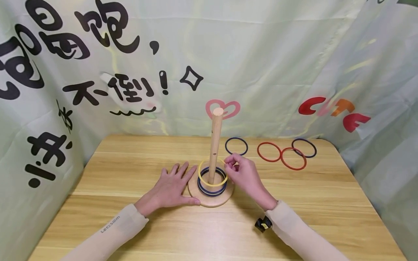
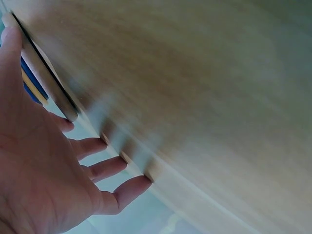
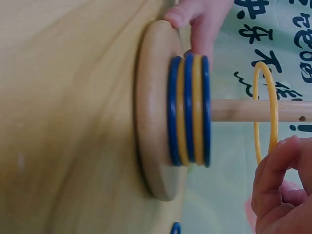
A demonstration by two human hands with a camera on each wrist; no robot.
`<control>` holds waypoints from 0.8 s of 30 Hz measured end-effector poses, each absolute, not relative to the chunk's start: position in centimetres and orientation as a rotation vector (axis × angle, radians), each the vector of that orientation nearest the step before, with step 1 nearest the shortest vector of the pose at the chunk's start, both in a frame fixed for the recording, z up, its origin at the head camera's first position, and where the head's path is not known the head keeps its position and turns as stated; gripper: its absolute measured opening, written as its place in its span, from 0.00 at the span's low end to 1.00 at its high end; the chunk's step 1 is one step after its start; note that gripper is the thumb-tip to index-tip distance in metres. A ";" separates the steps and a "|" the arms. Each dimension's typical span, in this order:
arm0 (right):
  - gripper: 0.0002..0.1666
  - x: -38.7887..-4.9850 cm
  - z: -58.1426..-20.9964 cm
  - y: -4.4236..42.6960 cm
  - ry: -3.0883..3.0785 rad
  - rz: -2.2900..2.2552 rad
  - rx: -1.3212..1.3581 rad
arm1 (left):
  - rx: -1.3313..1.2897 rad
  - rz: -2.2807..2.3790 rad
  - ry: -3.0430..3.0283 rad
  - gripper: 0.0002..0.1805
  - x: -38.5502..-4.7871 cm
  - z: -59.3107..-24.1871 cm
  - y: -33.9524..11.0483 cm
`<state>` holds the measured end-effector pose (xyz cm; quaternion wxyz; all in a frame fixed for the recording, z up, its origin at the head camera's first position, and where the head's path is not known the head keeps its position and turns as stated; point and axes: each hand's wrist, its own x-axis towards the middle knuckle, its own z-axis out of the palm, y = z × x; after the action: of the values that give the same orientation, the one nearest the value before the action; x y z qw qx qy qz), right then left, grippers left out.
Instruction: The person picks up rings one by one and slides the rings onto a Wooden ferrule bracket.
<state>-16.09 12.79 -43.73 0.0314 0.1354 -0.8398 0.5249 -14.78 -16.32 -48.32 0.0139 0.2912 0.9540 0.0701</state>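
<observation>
Right hand (image 1: pixel 244 174) pinches yellow ring (image 3: pixel 274 109) around peg (image 1: pixel 215 141).
Left hand (image 1: pixel 171 186) splays, gripping nothing, touching the base (image 1: pixel 212 201); the peg's long axis stands upright, the ring roughly level.

My thin yellow ring (image 3: pixel 274 109) looks like smooth plastic, the pale round wooden post (image 1: pixel 214 143) and disc-shaped wooden base (image 1: pixel 212 201) matt and smooth, the light-brown tabletop (image 1: pixel 310 197) faintly glossy wood-grain, the pale-green backdrop (image 1: pixel 261 69) creased cloth.
</observation>
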 end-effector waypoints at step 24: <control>0.08 -16.4 -46.5 12.6 -2.706 1.550 0.427 | 0.922 0.182 2.984 0.67 -14.8 -48.4 -16.3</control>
<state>-16.45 12.61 -46.49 -0.0030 0.1355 -0.8598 0.4924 -14.84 -16.29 -48.40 0.0065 0.2946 0.9538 0.0582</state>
